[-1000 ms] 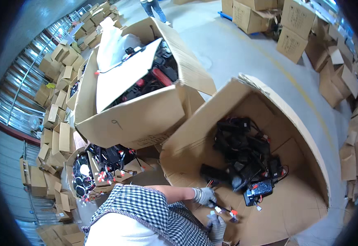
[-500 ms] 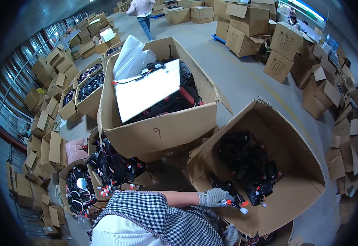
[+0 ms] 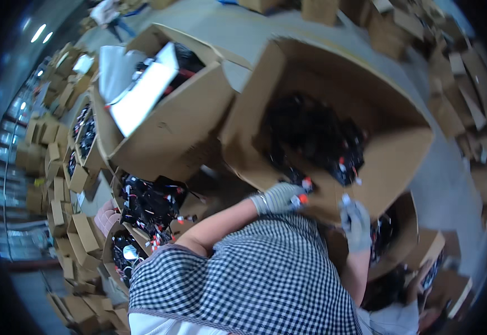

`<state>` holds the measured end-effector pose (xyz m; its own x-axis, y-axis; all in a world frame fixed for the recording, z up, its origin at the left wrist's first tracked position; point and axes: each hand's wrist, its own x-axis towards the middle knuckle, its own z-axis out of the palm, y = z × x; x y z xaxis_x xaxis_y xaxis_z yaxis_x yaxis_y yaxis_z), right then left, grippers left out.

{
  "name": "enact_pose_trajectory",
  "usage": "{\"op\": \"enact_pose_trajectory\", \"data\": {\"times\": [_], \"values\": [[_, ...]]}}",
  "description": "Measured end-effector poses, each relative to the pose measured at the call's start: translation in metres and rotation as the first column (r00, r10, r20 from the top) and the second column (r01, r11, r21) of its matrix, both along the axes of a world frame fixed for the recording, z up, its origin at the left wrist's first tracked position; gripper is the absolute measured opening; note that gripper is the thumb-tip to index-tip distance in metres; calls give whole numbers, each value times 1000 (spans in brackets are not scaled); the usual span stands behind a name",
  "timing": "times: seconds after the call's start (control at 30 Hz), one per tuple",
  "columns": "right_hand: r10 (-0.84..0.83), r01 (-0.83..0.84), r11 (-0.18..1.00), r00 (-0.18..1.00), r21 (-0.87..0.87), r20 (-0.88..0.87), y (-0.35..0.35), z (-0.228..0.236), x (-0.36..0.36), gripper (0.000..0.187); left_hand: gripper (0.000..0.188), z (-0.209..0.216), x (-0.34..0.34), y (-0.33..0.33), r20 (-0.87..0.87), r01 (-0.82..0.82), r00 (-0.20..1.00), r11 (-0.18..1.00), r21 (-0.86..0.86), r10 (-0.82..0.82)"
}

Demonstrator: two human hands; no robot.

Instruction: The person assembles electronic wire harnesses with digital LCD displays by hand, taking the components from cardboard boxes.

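Both my hands wear pale striped gloves. My left hand (image 3: 278,199) is closed at the near rim of a large cardboard box (image 3: 391,162), on wire leads with red and white connectors (image 3: 299,199). Behind its fingers the leads run toward a black device (image 3: 286,169) inside the box. My right hand (image 3: 356,224) is raised to the right, with a small white connector (image 3: 345,198) at its closed fingertips; blur hides where its wire goes. Deeper in the box lies a heap of black devices (image 3: 316,131) with wires.
A second big box (image 3: 171,131) at the left holds black and red items under a white board (image 3: 146,95). Wired black devices (image 3: 148,204) fill smaller boxes at my left. Another person's dark hair (image 3: 386,290) shows close at the lower right. Farther off, a person (image 3: 106,14) walks.
The view has turned, shifting the boxes left and up. My right hand has risen from the lower edge to the box's near side. My left hand stays at the connectors.
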<state>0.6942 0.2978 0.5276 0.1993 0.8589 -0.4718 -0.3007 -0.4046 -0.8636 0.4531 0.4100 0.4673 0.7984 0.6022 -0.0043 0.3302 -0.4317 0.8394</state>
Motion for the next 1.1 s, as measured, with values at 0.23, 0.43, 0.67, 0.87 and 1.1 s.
{"op": "enact_pose_trajectory", "data": {"times": [0.23, 0.43, 0.67, 0.87, 1.1], "values": [[166, -165, 984, 986, -66, 9, 0, -1, -28, 40, 56, -1, 8, -19, 113, -161, 975, 960, -230, 190], [309, -309, 951, 951, 16, -8, -2, -8, -24, 35, 49, 7, 24, -30, 2, -2, 1000, 945, -328, 2], [446, -698, 702, 275, -142, 852, 1, -9, -29, 27, 36, 6, 20, -27, -145, 241, 930, 859, -451, -337], [524, -783, 461, -142, -419, 840, 15, 12, -25, 19, 37, 11, 27, -20, -227, 328, 841, 797, -507, -491], [574, -892, 264, -160, -367, 803, 51, 21, -25, 13, 33, 52, 37, 0, -330, 418, 758, 808, -416, -563]]}}
